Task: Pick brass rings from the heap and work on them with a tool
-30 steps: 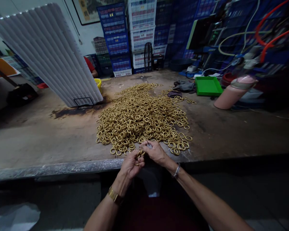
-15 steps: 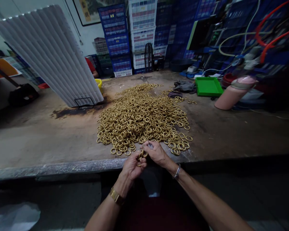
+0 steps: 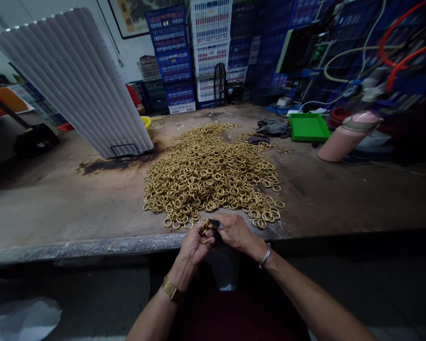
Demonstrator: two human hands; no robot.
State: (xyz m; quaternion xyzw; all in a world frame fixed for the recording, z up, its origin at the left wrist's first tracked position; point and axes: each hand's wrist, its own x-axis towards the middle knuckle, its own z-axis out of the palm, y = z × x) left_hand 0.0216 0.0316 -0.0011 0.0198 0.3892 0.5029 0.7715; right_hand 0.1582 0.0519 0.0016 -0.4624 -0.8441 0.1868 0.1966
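A large heap of brass-coloured rings (image 3: pixel 206 175) lies on the worktable in front of me. Close to the table's front edge, my left hand (image 3: pixel 193 246) grips a few brass rings (image 3: pixel 206 226) between thumb and fingers. My right hand (image 3: pixel 237 232) is closed around a small dark tool (image 3: pixel 215 222), whose tip is against or just beside those rings. The tool's exact kind does not show, and its grip end is hidden in my fingers.
A white ribbed panel (image 3: pixel 78 80) stands tilted in a wire holder at left. Dark gloves (image 3: pixel 272 128), a green tray (image 3: pixel 308 128) and a pink bottle (image 3: pixel 348 139) are at right. Stacked crates (image 3: pixel 211 45) rise behind. Part of another person's red sleeve (image 3: pixel 133 95) shows behind the panel.
My right hand has turned and shifted slightly right and down, bringing the dark tool into sight at the rings. The left hand stays nearly in place, still gripping its rings.
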